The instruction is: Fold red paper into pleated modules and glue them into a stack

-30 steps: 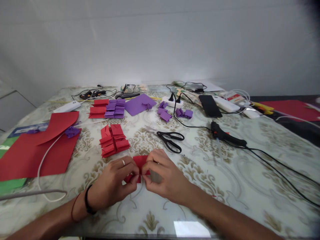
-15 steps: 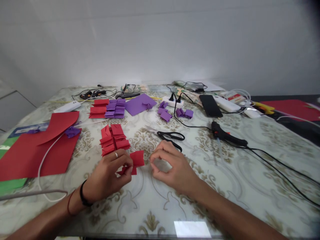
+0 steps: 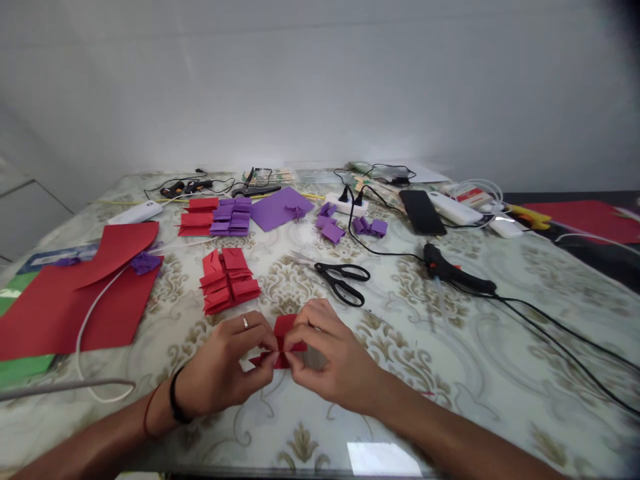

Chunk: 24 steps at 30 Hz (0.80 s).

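Note:
Between my two hands is a small folded piece of red paper, partly covered by the fingers. My left hand pinches its left side, thumb against forefinger. From the right, my right hand pinches the same paper, its fingertips close to those of the left. Just beyond the left hand lies a group of folded red paper pieces in two columns. Black-handled scissors rest beyond the right hand, blades pointing left.
A black glue gun with its cable lies at the right. Red sheets lie at the left, crossed by a white cable. Farther back are folded purple pieces, a purple sheet, a power strip and a phone.
My right hand has moved left and down and now pinches the red paper. My left hand has shifted slightly right and toward me with it. The scissors' handles are now uncovered.

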### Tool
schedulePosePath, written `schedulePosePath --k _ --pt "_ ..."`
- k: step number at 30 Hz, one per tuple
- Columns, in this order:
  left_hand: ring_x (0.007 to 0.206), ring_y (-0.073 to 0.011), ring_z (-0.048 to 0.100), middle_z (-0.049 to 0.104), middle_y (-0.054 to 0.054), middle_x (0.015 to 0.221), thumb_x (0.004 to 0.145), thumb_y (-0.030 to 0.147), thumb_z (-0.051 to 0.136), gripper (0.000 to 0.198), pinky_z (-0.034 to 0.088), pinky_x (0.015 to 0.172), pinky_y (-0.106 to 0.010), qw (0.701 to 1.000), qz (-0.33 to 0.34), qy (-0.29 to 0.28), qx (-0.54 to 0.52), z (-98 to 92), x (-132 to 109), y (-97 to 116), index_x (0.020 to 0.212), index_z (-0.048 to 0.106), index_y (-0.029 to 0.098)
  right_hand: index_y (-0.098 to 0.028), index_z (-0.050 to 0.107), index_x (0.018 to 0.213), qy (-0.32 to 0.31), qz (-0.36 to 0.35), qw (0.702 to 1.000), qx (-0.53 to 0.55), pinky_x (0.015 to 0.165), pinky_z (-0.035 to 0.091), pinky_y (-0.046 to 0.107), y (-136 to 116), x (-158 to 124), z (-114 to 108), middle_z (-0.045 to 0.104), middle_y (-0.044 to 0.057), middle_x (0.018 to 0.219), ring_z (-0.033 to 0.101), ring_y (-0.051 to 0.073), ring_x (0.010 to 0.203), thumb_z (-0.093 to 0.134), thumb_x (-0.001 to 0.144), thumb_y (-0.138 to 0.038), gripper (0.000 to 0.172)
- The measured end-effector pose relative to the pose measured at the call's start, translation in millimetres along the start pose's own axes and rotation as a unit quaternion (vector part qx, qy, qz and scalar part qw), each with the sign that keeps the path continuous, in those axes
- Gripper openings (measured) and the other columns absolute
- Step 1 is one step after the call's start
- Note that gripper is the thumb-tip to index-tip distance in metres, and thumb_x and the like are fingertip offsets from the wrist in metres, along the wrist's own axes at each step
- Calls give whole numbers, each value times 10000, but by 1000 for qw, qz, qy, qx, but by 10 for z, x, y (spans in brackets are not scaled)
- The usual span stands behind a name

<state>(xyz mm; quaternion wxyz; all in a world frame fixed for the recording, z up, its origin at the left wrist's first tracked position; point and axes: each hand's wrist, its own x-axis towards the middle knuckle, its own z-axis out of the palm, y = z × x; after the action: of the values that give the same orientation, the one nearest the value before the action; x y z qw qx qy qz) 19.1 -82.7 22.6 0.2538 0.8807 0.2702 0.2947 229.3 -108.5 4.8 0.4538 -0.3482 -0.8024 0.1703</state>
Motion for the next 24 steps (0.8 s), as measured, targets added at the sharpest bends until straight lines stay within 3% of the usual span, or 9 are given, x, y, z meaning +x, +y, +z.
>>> schedulePosePath --k 5,13,24 --pt "745 -137 607 635 1 819 815 17 561 180 468 685 -239 999 -26 -15 -19 -43 -1 10 833 580 195 -195 585 813 -4 3 1000 0 825 399 372 -11 8 -29 563 2 812 519 174 804 630 831 -62 142" --pt "730 -127 585 613 21 798 782 6 565 197 471 691 -235 999 -42 4 -23 -89 10 -23 829 572 197 -201 583 814 8 12 1000 -3 807 390 364 -3 24 -58 549 -8 808 516 172 804 620 816 -53 152" --pt "748 -142 638 678 -10 830 880 51 596 150 511 703 -244 1000 14 -7 -1 13 9 -14 888 634 196 -214 601 820 -3 15 1000 0 824 409 393 -37 3 -1 576 3 810 533 190 814 621 837 -81 136"
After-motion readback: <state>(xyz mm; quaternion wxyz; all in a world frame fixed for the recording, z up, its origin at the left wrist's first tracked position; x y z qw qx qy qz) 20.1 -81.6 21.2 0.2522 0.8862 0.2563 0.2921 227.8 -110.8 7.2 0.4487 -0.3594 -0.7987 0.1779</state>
